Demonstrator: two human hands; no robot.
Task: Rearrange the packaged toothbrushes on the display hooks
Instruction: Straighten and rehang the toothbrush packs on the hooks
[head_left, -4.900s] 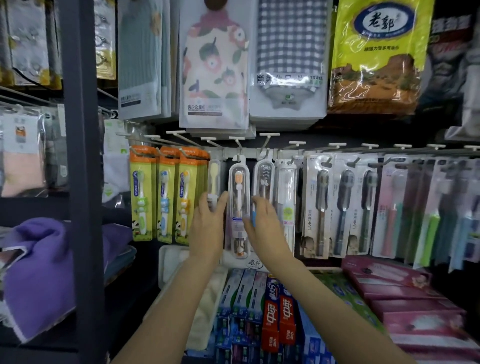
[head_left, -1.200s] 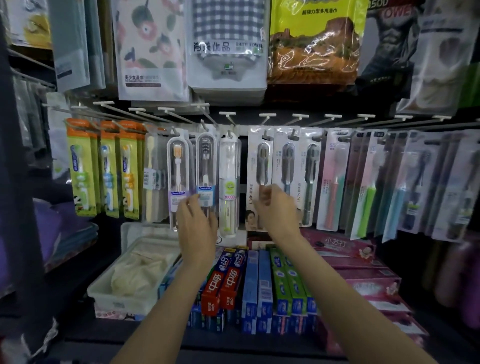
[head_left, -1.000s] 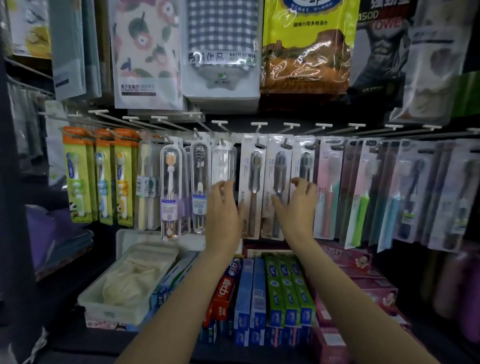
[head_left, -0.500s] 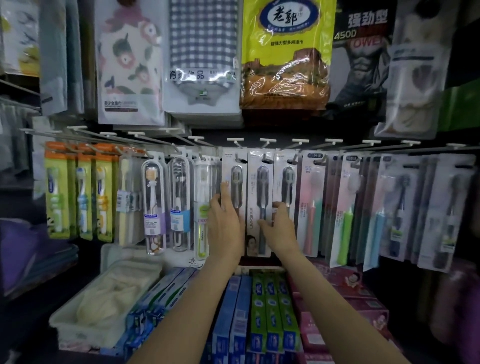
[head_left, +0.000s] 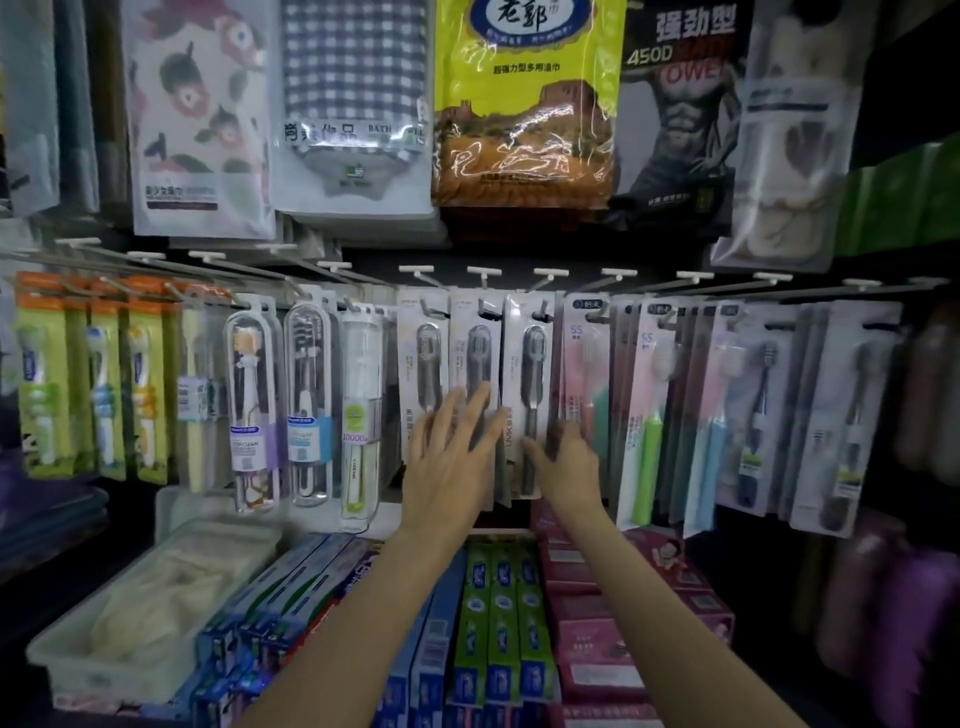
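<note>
We see three white-carded packs with dark toothbrushes hanging side by side on display hooks (head_left: 483, 271), centre of rack: left pack (head_left: 422, 358), middle pack (head_left: 475, 353), right pack (head_left: 532, 364). Left hand (head_left: 457, 457) lies flat over lower left and middle packs, fingers straight, spread, tips up. Right hand (head_left: 563, 460) at lower edge of right pack, fingers curled near its right side; blur, cannot tell if they pinch it. Pink pack (head_left: 584, 374) hangs just beside. Toothpaste boxes (head_left: 493, 623) stacked below.
</note>
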